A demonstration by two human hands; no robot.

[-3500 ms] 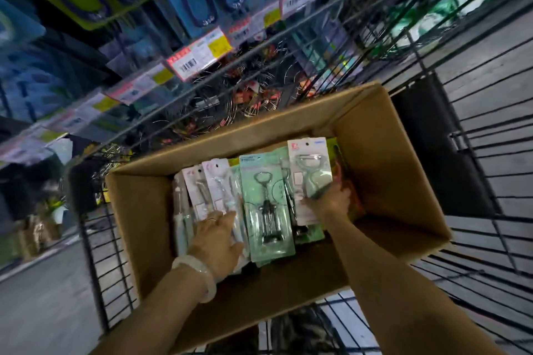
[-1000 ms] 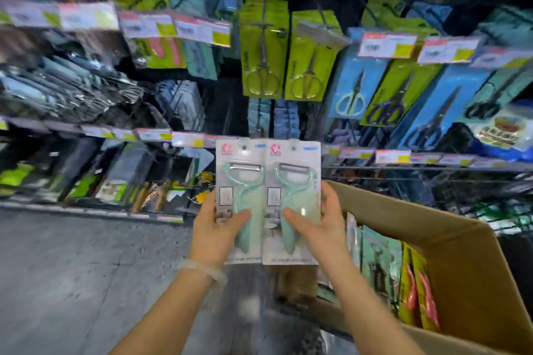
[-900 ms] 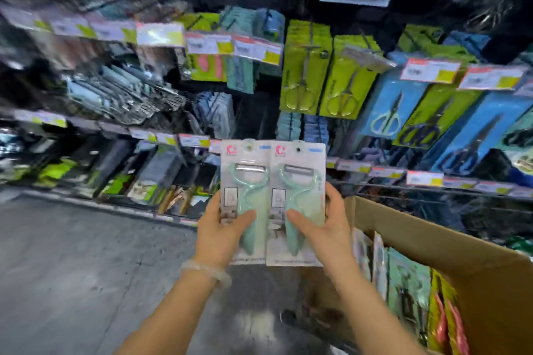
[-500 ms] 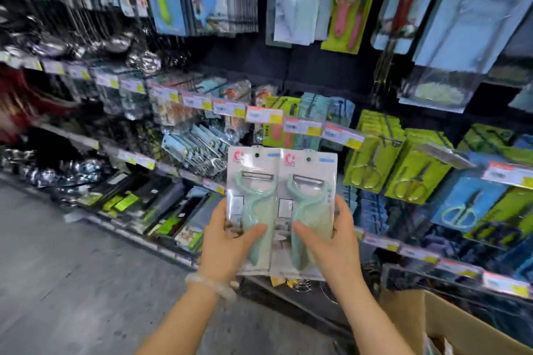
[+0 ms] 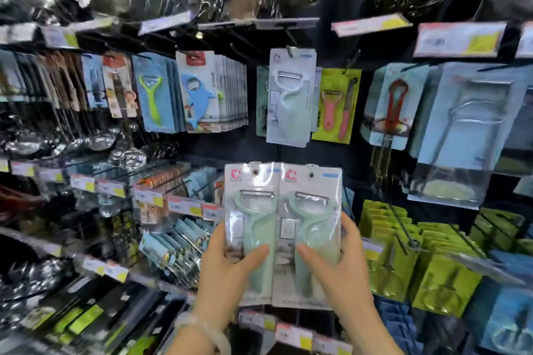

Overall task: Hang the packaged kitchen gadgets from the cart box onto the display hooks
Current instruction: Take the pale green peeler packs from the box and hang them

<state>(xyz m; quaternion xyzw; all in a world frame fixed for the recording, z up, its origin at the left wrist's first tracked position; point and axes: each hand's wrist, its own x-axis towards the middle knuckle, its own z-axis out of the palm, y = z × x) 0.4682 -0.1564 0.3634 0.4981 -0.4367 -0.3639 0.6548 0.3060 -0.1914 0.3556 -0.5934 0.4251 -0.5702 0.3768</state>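
Gone from sight is the cardboard cart box seen half a sec ago; the view has tipped up to the upper hook rows, w/ both packs raised in front of the display.

Two white carded blister packs of mint-green peelers sit side by side, edges touching, upright: left pack (image 5: 251,228), right pack (image 5: 310,230). Left hand (image 5: 227,274) grips the left pack, thumb across its front, fingers behind. Right hand (image 5: 337,271) grips the right pack the same way. Pale bead bracelet (image 5: 202,328) on the left wrist.

Directly above, apart from them, hangs a matching white-carded peeler pack (image 5: 290,98) on a black metal hook (image 5: 290,50). Just beside it to the right: yellow-green card w/ pink peeler & knife (image 5: 336,105). To the left: blue card w/ lime peeler (image 5: 153,101). White-and-yellow price tags (image 5: 184,207) line the rail near the packs.
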